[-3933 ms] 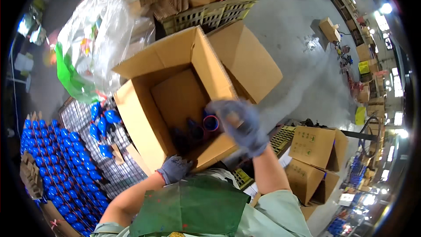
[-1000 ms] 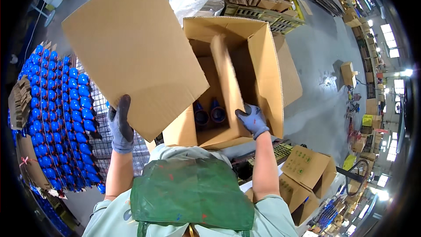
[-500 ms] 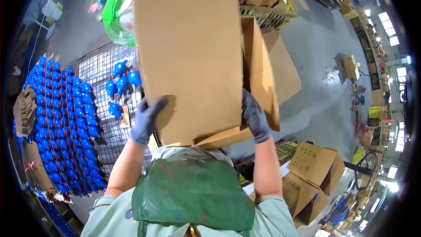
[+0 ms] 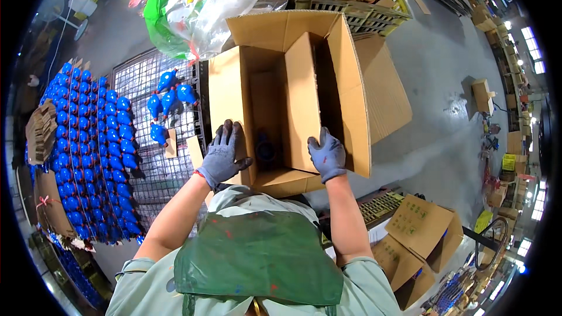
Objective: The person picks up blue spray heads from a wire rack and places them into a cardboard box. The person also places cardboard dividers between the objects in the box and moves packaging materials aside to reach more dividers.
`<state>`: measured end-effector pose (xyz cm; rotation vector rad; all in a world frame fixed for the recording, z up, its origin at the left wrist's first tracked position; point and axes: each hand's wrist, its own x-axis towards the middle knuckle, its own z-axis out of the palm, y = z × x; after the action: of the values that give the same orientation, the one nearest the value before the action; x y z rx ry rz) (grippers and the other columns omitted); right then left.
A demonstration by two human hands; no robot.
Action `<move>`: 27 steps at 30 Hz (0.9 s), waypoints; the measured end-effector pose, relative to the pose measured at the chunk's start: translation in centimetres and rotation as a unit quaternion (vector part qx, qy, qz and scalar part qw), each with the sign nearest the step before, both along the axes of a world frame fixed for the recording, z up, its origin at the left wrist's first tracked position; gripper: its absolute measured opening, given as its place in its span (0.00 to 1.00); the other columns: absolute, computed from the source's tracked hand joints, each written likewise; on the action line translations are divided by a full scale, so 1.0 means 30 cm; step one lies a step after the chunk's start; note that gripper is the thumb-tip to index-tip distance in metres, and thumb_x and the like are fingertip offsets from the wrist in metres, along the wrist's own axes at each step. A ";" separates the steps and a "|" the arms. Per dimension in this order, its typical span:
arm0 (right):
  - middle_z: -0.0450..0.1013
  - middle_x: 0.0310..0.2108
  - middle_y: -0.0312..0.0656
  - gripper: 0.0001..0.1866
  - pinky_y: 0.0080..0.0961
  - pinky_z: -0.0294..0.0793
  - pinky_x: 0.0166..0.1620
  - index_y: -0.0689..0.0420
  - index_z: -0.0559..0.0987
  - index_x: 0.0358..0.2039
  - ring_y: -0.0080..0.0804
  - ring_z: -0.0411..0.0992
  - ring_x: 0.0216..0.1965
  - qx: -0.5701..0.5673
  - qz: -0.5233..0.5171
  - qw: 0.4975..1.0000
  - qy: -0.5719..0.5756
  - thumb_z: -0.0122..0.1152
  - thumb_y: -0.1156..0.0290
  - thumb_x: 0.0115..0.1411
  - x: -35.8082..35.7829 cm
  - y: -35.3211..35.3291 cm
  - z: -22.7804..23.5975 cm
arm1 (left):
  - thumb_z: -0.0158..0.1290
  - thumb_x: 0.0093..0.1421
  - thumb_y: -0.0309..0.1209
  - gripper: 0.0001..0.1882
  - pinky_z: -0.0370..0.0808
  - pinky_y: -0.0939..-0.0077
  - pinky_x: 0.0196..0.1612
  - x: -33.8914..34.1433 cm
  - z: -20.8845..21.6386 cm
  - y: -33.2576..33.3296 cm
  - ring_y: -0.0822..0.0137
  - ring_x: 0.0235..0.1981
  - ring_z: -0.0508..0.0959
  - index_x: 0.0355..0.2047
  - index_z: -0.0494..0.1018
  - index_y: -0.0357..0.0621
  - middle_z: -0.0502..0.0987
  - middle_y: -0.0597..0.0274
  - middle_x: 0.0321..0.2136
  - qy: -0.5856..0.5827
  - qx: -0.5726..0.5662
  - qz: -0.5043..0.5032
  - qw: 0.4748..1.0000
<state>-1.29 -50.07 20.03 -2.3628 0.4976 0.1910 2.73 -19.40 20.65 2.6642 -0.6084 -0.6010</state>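
In front of me stands an open cardboard box (image 4: 356,111) with its flaps raised or folded out. A flat cardboard sheet (image 4: 301,99) stands on edge inside it, tilted, toward the right side. Its near edge is pinched by my grey-gloved right hand (image 4: 326,153). My left hand (image 4: 224,155), also gloved, lies with fingers spread on the box's left flap (image 4: 227,90). Deep in the box, close to my left hand, a dark blue rounded thing (image 4: 265,149) shows in shadow; its kind I cannot make out.
Rows of shiny blue bulb-shaped pieces (image 4: 88,152) lie at left beside a wire mesh rack (image 4: 152,184) holding several loose ones. Clear plastic bags (image 4: 228,9) lie beyond the box. A crate (image 4: 351,14) of folded cardboard stands far right, more cartons (image 4: 418,222) near right.
The cardboard sheet, held up flat in both hands before, has gone down into the box and stands on edge. My left hand has let go of it and rests on the left flap.
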 end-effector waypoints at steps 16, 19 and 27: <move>0.77 0.28 0.55 0.22 0.47 0.76 0.33 0.63 0.77 0.47 0.55 0.76 0.29 -0.137 0.066 0.987 -0.054 0.57 0.57 0.61 -0.033 0.091 -0.036 | 0.59 0.58 0.52 0.53 0.51 0.47 0.70 -0.012 -0.023 0.031 0.33 0.69 0.49 0.72 0.43 0.39 0.47 0.33 0.69 -0.033 -0.063 0.023 0.997; 0.77 0.28 0.55 0.22 0.48 0.76 0.35 0.62 0.76 0.46 0.55 0.76 0.31 -0.066 0.077 0.995 0.008 0.57 0.56 0.61 -0.003 0.223 0.036 | 0.59 0.57 0.52 0.51 0.56 0.47 0.68 0.031 0.066 0.027 0.33 0.66 0.56 0.70 0.48 0.38 0.51 0.32 0.68 -0.030 -0.059 -0.009 0.998; 0.77 0.40 0.56 0.26 0.48 0.77 0.44 0.56 0.73 0.56 0.56 0.76 0.40 -0.108 0.081 0.990 0.041 0.58 0.57 0.60 -0.068 0.290 -0.188 | 0.57 0.58 0.26 0.13 0.76 0.63 0.43 0.603 0.276 0.136 0.50 0.37 0.80 0.44 0.78 0.42 0.80 0.49 0.38 -0.144 -0.333 0.065 0.930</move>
<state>-3.34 -41.36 14.38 -2.6174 0.3811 0.3245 20.82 -15.32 28.93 2.1210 -0.5751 0.0505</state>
